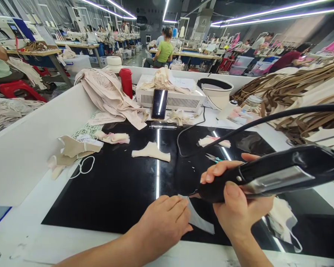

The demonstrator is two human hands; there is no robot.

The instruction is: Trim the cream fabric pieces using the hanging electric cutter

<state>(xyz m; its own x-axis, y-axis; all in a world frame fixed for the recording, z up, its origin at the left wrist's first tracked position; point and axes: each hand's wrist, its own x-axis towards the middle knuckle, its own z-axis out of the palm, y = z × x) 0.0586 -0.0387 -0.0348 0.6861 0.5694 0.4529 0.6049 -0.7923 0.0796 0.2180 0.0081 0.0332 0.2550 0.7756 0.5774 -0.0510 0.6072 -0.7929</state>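
Observation:
My right hand (239, 200) is wrapped round a black corded handheld tool (278, 170), whose narrow tip points left. That tip meets the upper end of a curved grey-white fabric piece (200, 218) on the glossy black mat (114, 193). Closed fingers of my left hand (167, 218) press on the fabric's upper left end, beside the tip. Further back on the mat, a cream fabric piece (151, 151) lies by itself. Small scissors (213, 158) with a teal handle rest just beyond my right hand.
A black cable (253, 120) arches over the right side. Beige fabric scraps (69, 150) lie left. At the back stand a phone (159, 104), a white vented box (171, 98) and a red bottle (125, 82). Strap bundles (289, 89) fill the right edge. People sit farther off.

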